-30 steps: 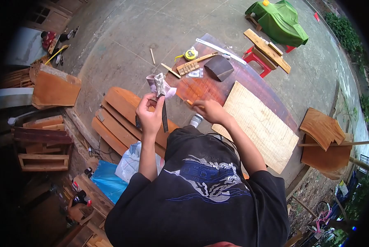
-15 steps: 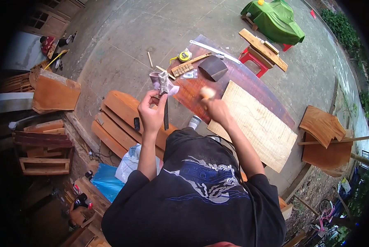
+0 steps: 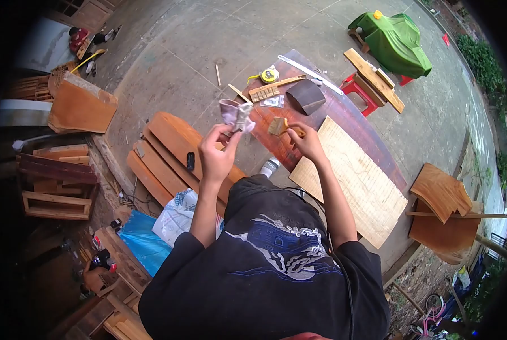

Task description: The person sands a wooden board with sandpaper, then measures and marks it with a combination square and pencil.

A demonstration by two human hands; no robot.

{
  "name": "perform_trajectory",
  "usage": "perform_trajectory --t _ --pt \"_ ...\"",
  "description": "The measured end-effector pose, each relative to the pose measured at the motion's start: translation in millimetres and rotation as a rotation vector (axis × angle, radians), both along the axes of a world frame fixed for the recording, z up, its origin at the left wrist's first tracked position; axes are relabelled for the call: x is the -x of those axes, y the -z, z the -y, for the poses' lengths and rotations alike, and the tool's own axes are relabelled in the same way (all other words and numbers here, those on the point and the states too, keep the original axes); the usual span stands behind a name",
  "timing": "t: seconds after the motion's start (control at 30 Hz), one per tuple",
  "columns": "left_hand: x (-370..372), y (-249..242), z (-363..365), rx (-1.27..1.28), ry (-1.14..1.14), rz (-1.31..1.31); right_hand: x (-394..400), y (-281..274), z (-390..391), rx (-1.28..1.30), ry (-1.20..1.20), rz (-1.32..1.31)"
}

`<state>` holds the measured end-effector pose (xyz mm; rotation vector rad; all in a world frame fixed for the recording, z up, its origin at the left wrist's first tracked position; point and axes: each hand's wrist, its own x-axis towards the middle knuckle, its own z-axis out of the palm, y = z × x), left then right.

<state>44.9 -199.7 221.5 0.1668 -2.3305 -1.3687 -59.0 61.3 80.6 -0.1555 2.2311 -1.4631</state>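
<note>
My left hand [image 3: 216, 154] is closed on a crumpled pale pink and grey cloth [image 3: 237, 117], raised left of the reddish board. Closed around the handle of a brush with light bristles [image 3: 276, 126] is my right hand [image 3: 306, 143], above the reddish wooden board [image 3: 360, 131]. Below that hand lies a pale wooden panel [image 3: 352, 184]. On the reddish board's upper part are a yellow tape measure [image 3: 270, 75], a small wooden block [image 3: 263, 93], a dark curved sheet [image 3: 306, 97] and a long metal ruler [image 3: 311, 73].
Curved orange-brown boards [image 3: 174, 141] lie at the left beside a white sack [image 3: 176, 221] and blue plastic [image 3: 143, 235]. A red stool [image 3: 360, 93] bears planks near a green-covered object [image 3: 394, 42]. A person [image 3: 79, 38] sits at the far upper left.
The dark stick seen below my left hand no longer shows. The brush in my right hand has turned, its bristles now pointing left. The whole view has shifted slightly.
</note>
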Motion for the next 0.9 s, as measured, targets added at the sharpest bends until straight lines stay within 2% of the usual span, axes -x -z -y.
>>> perform_trajectory --t 0.13,0.27,0.37,0.4,0.5,0.53,0.67,0.77,0.9 --pt "3 -1 -12 0.048 0.154 0.037 -6 -5 -16 -0.055 0.26 -0.099" --pt "9 -4 -32 0.051 0.352 0.104 -24 -34 -49 -0.231 0.291 0.025" --pt "15 3 -46 0.097 0.5 0.158 -40 -27 -71 -0.001 0.26 0.002" --pt "18 9 -50 0.127 0.557 0.166 -47 -41 -76 0.131 0.223 0.08" --pt "27 13 -67 0.187 0.719 0.209 -67 -56 -87 0.516 0.123 0.053" --pt "30 18 -73 0.203 0.757 0.207 -74 -64 -88 0.518 0.075 0.027" --pt "40 23 -93 0.25 0.856 0.167 -91 -68 -97 0.598 0.137 0.101" --pt "42 23 -107 0.225 0.929 0.157 -101 -63 -110 0.812 0.176 0.142" --pt "40 22 -124 0.19 1.039 0.091 -111 -58 -119 0.716 0.276 0.193"
